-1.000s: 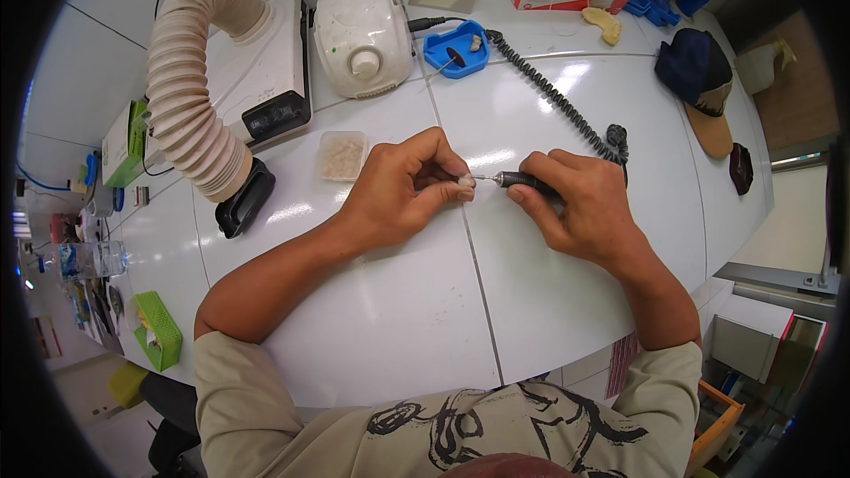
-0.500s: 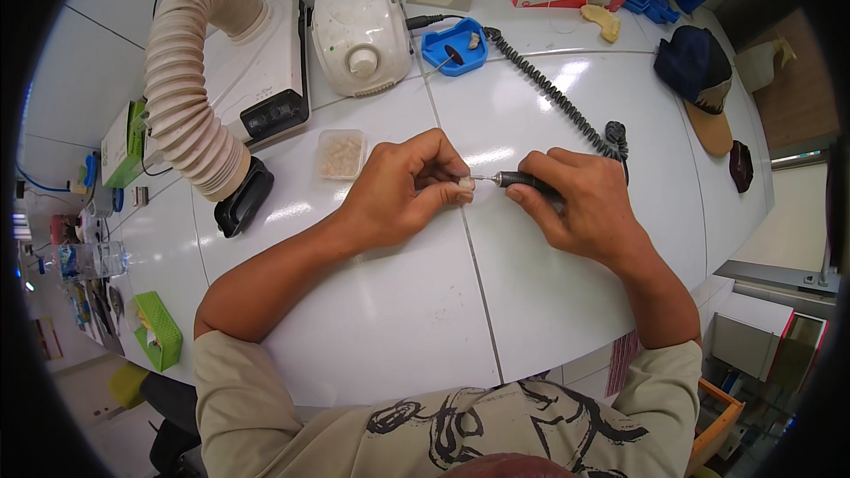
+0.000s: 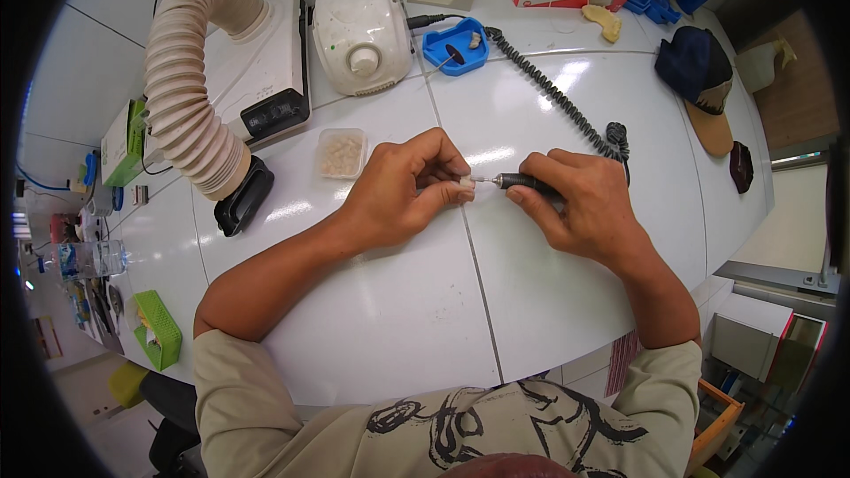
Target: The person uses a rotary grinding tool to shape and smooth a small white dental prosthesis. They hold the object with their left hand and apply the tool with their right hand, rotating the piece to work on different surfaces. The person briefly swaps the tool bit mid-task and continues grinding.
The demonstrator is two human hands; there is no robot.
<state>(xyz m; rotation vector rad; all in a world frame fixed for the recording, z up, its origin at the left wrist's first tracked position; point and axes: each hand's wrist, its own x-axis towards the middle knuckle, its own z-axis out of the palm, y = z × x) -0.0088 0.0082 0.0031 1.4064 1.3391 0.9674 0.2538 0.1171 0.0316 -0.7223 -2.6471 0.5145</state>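
Between the thumb and fingertips of my left hand [image 3: 409, 186] is a small whitish piece [image 3: 467, 183], mostly covered by the fingers; it looks like a dental piece, but its exact kind is not clear. My right hand [image 3: 580, 199] grips a black rotary handpiece [image 3: 524, 182] like a pen. Its thin metal bur [image 3: 483, 180] points left and meets the whitish piece, or comes very close to it. Just beyond my left wrist stands a clear square tub [image 3: 342, 154] with several small pale pieces inside.
A white control unit [image 3: 361, 35] with a knob stands at the back, near a blue tray [image 3: 456, 47] holding a cutting disc. A coiled cord [image 3: 558, 97] runs toward my right hand. A ribbed suction hose [image 3: 181, 80] arches at left. A cap [image 3: 695, 80] lies far right.
Both hands hold nearly the same place and grip. At most, the bur and the whitish piece have shifted very slightly against each other.
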